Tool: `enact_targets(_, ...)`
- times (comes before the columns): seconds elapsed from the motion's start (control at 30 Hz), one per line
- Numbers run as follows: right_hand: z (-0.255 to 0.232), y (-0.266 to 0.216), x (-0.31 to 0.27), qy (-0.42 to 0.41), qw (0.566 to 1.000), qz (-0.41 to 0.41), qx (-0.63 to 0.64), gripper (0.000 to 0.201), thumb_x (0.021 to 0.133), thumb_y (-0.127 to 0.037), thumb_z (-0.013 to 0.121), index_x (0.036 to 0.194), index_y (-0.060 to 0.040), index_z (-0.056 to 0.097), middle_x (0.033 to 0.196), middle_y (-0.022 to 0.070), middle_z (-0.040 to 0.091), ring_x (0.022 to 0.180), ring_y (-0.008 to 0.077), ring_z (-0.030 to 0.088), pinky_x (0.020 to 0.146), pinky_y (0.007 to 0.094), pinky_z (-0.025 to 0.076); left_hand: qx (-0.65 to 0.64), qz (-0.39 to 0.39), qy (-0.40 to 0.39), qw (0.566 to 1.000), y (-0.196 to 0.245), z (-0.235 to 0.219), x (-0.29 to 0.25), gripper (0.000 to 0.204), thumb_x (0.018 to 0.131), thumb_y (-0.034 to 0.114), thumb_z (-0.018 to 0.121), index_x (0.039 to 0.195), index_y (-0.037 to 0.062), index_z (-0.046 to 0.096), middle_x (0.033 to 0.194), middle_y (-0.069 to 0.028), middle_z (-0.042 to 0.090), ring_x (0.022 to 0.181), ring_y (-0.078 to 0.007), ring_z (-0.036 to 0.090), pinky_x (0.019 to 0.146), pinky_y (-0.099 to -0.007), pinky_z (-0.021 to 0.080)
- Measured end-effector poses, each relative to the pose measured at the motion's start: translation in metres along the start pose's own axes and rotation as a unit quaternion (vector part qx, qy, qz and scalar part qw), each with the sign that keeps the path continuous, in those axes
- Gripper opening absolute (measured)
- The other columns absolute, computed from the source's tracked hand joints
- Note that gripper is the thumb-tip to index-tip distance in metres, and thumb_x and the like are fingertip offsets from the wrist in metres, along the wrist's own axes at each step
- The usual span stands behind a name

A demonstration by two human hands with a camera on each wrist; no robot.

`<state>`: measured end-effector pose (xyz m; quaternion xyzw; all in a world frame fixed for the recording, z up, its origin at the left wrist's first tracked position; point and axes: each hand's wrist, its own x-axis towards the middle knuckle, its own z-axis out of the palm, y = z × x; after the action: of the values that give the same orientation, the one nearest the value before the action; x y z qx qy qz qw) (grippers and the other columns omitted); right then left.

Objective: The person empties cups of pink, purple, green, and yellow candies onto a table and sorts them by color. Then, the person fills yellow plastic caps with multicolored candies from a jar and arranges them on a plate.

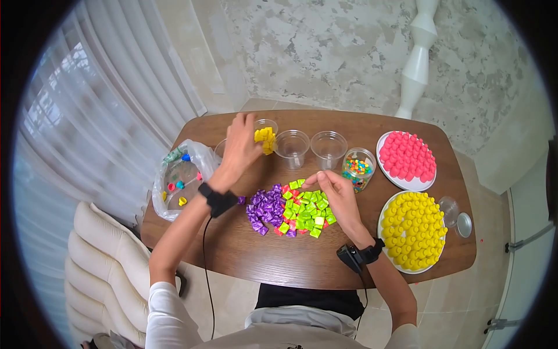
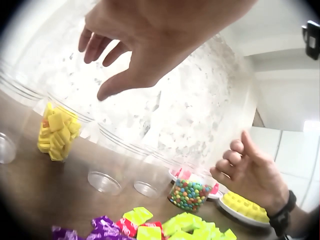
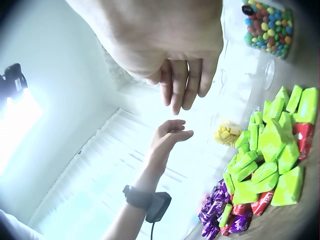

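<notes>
My left hand (image 1: 243, 142) hovers by the clear cup of yellow wrapped candies (image 1: 265, 138); in the left wrist view its fingers hang apart with nothing between them, above the yellow candies (image 2: 59, 132). My right hand (image 1: 339, 200) is over the green wrapped candies (image 1: 314, 206), its fingers loosely bent and holding nothing in the right wrist view. Purple candies (image 1: 265, 208) lie left of the green ones, with red ones (image 3: 303, 140) mixed in. Two cups without contents, one (image 1: 292, 145) and another (image 1: 329, 146), stand right of the yellow candies' cup.
A jar of colourful round candies (image 1: 358, 167) stands right of the cups. Plates of pink pieces (image 1: 408, 157) and yellow pieces (image 1: 414, 230) are at the right. A plastic bag (image 1: 165, 200) with small coloured pieces sits at the left; a lid (image 1: 464, 225) lies at the right edge.
</notes>
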<state>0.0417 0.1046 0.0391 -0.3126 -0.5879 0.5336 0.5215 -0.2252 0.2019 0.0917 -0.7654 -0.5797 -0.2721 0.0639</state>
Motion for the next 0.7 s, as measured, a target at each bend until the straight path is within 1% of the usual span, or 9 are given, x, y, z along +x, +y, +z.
enact_targets(0.03,0.002,-0.003,-0.001,0.001,1.0,-0.002,0.003,0.042,0.113,-0.031,0.052,0.102,0.0045,0.07,0.099,0.0088,0.074,0.097,0.0133,0.069,0.092,0.0292,0.053,0.0,-0.006,0.006,1.0,-0.009,0.01,0.011,0.071,0.077,0.012,0.084,0.139,0.0008,0.052,0.141,-0.0254,0.054,0.131,-0.0424,0.054,0.108,-0.0519,0.044)
enact_targets(0.1,0.001,-0.007,-0.004,-0.004,1.0,0.002,-0.01,0.042,0.113,-0.032,0.052,0.102,0.0044,0.07,0.098,0.0086,0.074,0.096,0.0129,0.069,0.091,0.0291,0.053,-0.001,-0.063,-0.091,0.994,-0.03,0.041,0.028,0.093,0.067,0.024,0.091,0.147,0.0047,0.047,0.146,-0.0245,0.05,0.14,-0.0431,0.047,0.118,-0.0547,0.036)
enact_targets(0.13,0.0,-0.01,-0.006,0.001,1.0,0.009,-0.018,0.043,0.113,-0.032,0.051,0.102,0.0044,0.07,0.098,0.0083,0.074,0.095,0.0126,0.069,0.091,0.029,0.053,-0.001,-0.065,-0.085,0.994,-0.031,0.042,0.033,0.093,0.067,0.024,0.091,0.147,0.0047,0.047,0.146,-0.0245,0.05,0.14,-0.0431,0.047,0.118,-0.0547,0.036)
enact_targets(0.2,-0.004,-0.019,-0.013,0.006,1.0,0.005,-0.027,0.044,0.113,-0.033,0.051,0.101,0.0043,0.071,0.096,0.0081,0.075,0.093,0.0124,0.069,0.089,0.0288,0.053,0.005,-0.104,-0.193,0.976,-0.034,0.047,0.042,0.112,0.058,0.032,0.095,0.152,0.0049,0.041,0.148,-0.0248,0.048,0.14,-0.0457,0.046,0.122,-0.0584,0.031)
enact_targets(0.33,-0.012,-0.024,-0.025,0.019,0.999,-0.001,-0.043,0.045,0.113,-0.034,0.051,0.099,0.0042,0.071,0.095,0.008,0.075,0.092,0.012,0.068,0.088,0.0282,0.053,0.028,-0.111,-0.206,0.972,-0.049,0.061,0.047,0.109,0.059,0.032,0.094,0.151,0.0043,0.044,0.144,-0.0268,0.05,0.134,-0.0471,0.051,0.118,-0.0568,0.037)
enact_targets(0.43,-0.01,-0.023,-0.027,0.013,0.999,0.006,-0.043,0.044,0.113,-0.032,0.05,0.098,0.0033,0.071,0.095,0.0078,0.075,0.092,0.0123,0.068,0.088,0.0289,0.052,-0.031,-0.147,-0.177,0.973,-0.048,0.057,0.046,0.103,0.059,0.03,0.093,0.148,0.0042,0.048,0.137,-0.0289,0.053,0.126,-0.0477,0.056,0.111,-0.0537,0.045)
enact_targets(0.53,-0.004,-0.024,-0.026,-0.003,0.999,0.016,-0.034,0.044,0.114,-0.031,0.049,0.098,0.0033,0.071,0.095,0.0077,0.075,0.092,0.0117,0.067,0.088,0.0287,0.052,-0.021,-0.154,-0.139,0.978,-0.034,0.043,0.041,0.094,0.064,0.024,0.091,0.146,0.0053,0.049,0.135,-0.0246,0.054,0.124,-0.0449,0.058,0.104,-0.0472,0.052)
enact_targets(0.6,0.0,-0.023,-0.026,-0.013,0.999,0.025,-0.026,0.044,0.113,-0.032,0.05,0.099,0.004,0.071,0.095,0.0077,0.075,0.092,0.0108,0.067,0.087,0.0277,0.052,-0.064,-0.098,-0.033,0.993,-0.027,0.033,0.035,0.092,0.063,0.022,0.089,0.143,-0.0002,0.05,0.129,-0.0291,0.054,0.12,-0.0476,0.058,0.105,-0.0474,0.05)
enact_targets(0.7,0.005,-0.021,-0.021,-0.029,0.999,0.024,-0.022,0.041,0.113,-0.03,0.051,0.099,0.0036,0.071,0.095,0.0074,0.075,0.093,0.0107,0.067,0.086,0.028,0.053,-0.095,-0.061,0.068,0.991,-0.004,0.012,0.029,0.084,0.067,0.015,0.086,0.142,-0.0014,0.05,0.129,-0.029,0.052,0.121,-0.0473,0.056,0.105,-0.0468,0.05)
